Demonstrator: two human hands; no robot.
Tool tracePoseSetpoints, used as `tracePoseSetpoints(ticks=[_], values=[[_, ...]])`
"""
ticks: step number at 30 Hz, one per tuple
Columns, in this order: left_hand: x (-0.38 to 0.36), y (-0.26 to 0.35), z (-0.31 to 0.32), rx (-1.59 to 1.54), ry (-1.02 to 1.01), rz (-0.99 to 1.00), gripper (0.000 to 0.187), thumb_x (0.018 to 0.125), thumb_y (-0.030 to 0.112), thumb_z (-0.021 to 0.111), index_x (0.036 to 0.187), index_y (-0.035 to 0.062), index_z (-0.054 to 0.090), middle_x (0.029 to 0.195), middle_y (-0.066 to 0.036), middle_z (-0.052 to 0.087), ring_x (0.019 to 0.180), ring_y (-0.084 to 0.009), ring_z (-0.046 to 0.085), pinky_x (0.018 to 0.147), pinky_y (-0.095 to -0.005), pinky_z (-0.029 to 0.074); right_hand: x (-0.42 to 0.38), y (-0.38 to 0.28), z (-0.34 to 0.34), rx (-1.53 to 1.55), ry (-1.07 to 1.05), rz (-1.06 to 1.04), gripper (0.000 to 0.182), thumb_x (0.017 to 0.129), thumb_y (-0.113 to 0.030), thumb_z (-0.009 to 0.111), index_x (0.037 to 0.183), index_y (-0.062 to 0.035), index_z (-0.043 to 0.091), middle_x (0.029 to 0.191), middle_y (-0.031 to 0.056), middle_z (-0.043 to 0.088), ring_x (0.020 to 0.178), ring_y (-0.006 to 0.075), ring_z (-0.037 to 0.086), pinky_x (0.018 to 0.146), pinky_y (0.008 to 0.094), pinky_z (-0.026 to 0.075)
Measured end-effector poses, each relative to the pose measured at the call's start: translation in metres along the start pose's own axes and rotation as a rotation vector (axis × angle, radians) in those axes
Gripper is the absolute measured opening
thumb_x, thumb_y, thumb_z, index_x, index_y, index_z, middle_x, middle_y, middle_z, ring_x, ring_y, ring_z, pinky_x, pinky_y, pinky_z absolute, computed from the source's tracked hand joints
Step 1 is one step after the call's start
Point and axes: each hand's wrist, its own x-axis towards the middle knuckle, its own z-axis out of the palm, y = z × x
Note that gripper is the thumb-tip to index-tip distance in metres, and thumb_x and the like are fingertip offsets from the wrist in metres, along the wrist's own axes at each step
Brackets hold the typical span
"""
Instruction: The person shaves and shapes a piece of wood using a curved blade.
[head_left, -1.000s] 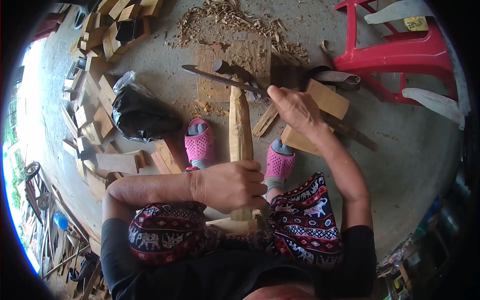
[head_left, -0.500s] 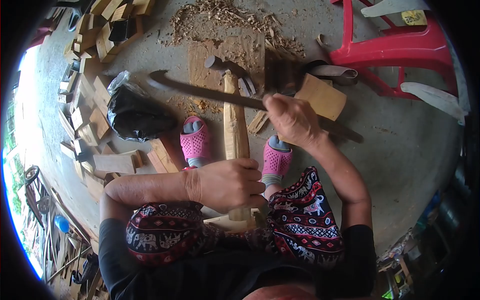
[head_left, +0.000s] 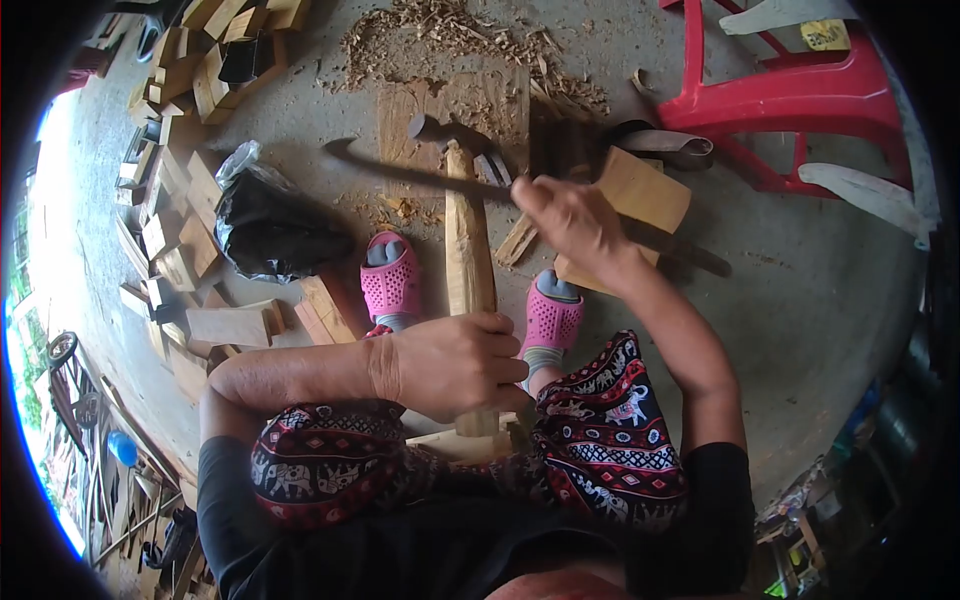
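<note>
My left hand (head_left: 458,367) is wrapped round the lower part of a claw hammer's pale wooden handle, whose butt end shows below my fist. The hammer (head_left: 467,250) points away from me, its dark metal head at the far end over a wooden board (head_left: 402,110). In my right hand (head_left: 578,225) is a long knife (head_left: 400,174) with a dark, hooked blade, gripped by the fingers. The blade reaches left across the upper handle, just below the hammer head, overlapping it in this view. The knife's long rear end extends right, past my wrist.
Wood shavings (head_left: 450,35) cover the floor beyond the board. Wood offcuts (head_left: 190,240) and a black plastic bag (head_left: 270,225) lie left. A red plastic chair (head_left: 790,100) stands at upper right, near a pale wood block (head_left: 640,195). My feet wear pink clogs (head_left: 390,285).
My right hand has shifted slightly left and up with the knife, and the hooked tip sits a little further right. My left hand and the hammer have barely moved.
</note>
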Motion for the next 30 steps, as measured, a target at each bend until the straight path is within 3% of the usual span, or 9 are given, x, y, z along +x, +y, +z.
tracePoseSetpoints(ticks=[1, 6, 10, 14, 16, 20, 26, 30], values=[[0.0, -0.001, -0.001, -0.007, 0.01, 0.004, 0.014, 0.068, 0.022, 0.058, 0.078, 0.0131, 0.06, 0.069, 0.001, 0.051, 0.074, -0.0179, 0.056, 0.075, -0.0316, 0.043, 0.003, 0.009, 0.002, -0.016, -0.058, 0.078, 0.017, 0.085, -0.008, 0.053, 0.098, -0.013, 0.043, 0.071, 0.0104, 0.058, 0.062, 0.029, 0.065, 0.047, 0.0401, 0.052], [-0.001, -0.002, -0.005, -0.008, 0.013, 0.001, 0.014, 0.068, 0.022, 0.058, 0.079, 0.013, 0.06, 0.07, 0.0, 0.052, 0.075, -0.0182, 0.056, 0.075, -0.0322, 0.043, 0.001, -0.007, -0.011, -0.132, -0.076, 0.012, 0.017, 0.086, -0.01, 0.053, 0.099, -0.0129, 0.043, 0.072, 0.0114, 0.058, 0.063, 0.03, 0.065, 0.049, 0.04, 0.053], [0.0, -0.001, -0.004, -0.018, 0.01, -0.007, 0.014, 0.068, 0.021, 0.058, 0.08, 0.013, 0.06, 0.07, 0.0, 0.052, 0.076, -0.0183, 0.057, 0.076, -0.0323, 0.044, -0.006, -0.012, 0.0, 0.037, 0.011, -0.096, 0.019, 0.085, -0.007, 0.056, 0.099, -0.0116, 0.045, 0.072, 0.0117, 0.058, 0.066, 0.0309, 0.064, 0.05, 0.039, 0.053], [-0.004, 0.0, -0.003, -0.01, 0.011, -0.003, 0.014, 0.069, 0.021, 0.059, 0.08, 0.0129, 0.061, 0.07, 0.0, 0.052, 0.075, -0.0184, 0.057, 0.076, -0.0324, 0.044, -0.006, 0.011, -0.002, 0.048, -0.093, 0.119, 0.019, 0.084, -0.008, 0.056, 0.098, -0.0114, 0.044, 0.071, 0.013, 0.058, 0.063, 0.0335, 0.063, 0.047, 0.0415, 0.051], [-0.003, -0.001, -0.002, -0.016, 0.002, -0.012, 0.016, 0.068, 0.021, 0.059, 0.082, 0.0131, 0.061, 0.07, 0.0, 0.052, 0.075, -0.0182, 0.057, 0.076, -0.0323, 0.044, -0.01, 0.01, -0.007, -0.051, -0.032, 0.027, 0.018, 0.083, -0.007, 0.056, 0.097, -0.0118, 0.044, 0.071, 0.0119, 0.057, 0.06, 0.0333, 0.062, 0.045, 0.0419, 0.05], [-0.001, -0.003, 0.003, 0.0, 0.012, -0.002, 0.017, 0.068, 0.022, 0.059, 0.083, 0.0135, 0.061, 0.071, 0.001, 0.052, 0.075, -0.018, 0.057, 0.076, -0.032, 0.044, -0.01, -0.017, -0.018, 0.028, 0.016, -0.063, 0.025, 0.078, -0.003, 0.059, 0.095, -0.0133, 0.044, 0.069, 0.0075, 0.053, 0.062, 0.0307, 0.062, 0.048, 0.0397, 0.051], [-0.002, -0.001, 0.003, 0.012, -0.019, -0.005, 0.015, 0.07, 0.022, 0.058, 0.082, 0.0138, 0.061, 0.071, 0.001, 0.052, 0.076, -0.0174, 0.057, 0.075, -0.0312, 0.044, -0.013, -0.001, -0.003, -0.038, -0.06, -0.081, 0.028, 0.077, -0.007, 0.06, 0.1, -0.0133, 0.046, 0.069, 0.0069, 0.053, 0.063, 0.0283, 0.063, 0.049, 0.0394, 0.051], [0.001, -0.002, 0.003, 0.013, -0.003, -0.011, 0.014, 0.071, 0.022, 0.058, 0.082, 0.014, 0.061, 0.071, 0.001, 0.052, 0.076, -0.0171, 0.056, 0.075, -0.031, 0.044, -0.009, -0.017, -0.017, -0.076, -0.055, -0.078, 0.024, 0.081, -0.01, 0.058, 0.101, -0.012, 0.045, 0.069, 0.0086, 0.054, 0.062, 0.0308, 0.062, 0.049, 0.0406, 0.051]])
